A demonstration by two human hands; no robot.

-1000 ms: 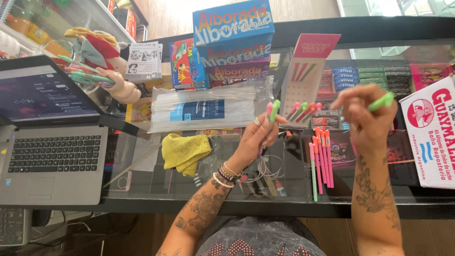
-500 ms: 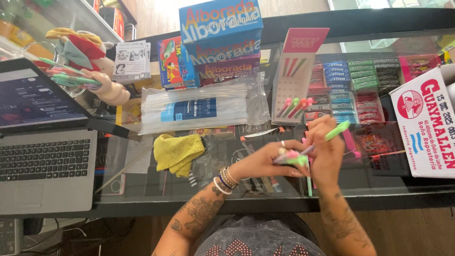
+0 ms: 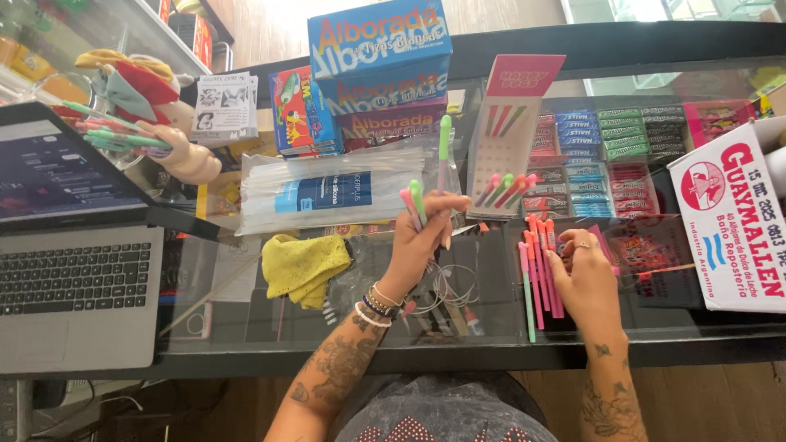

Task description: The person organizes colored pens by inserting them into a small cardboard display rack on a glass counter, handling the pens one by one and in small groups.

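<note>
Gripping a fan of slim pink and green pens point(image 3: 422, 196) upright, the left hand point(image 3: 422, 245) keeps them sorted, while the right hand point(image 3: 585, 278), fingers pressed down, steadies loose pens point(image 3: 540, 262) on the glass surface point(image 3: 246, 327) beside it.

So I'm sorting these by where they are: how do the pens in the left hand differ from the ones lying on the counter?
The pens in the left hand are few, lifted and upright in the left hand. The pens on the glass counter are more numerous, lie flat side by side, and touch the right hand. Both groups mix pink and green.
</note>
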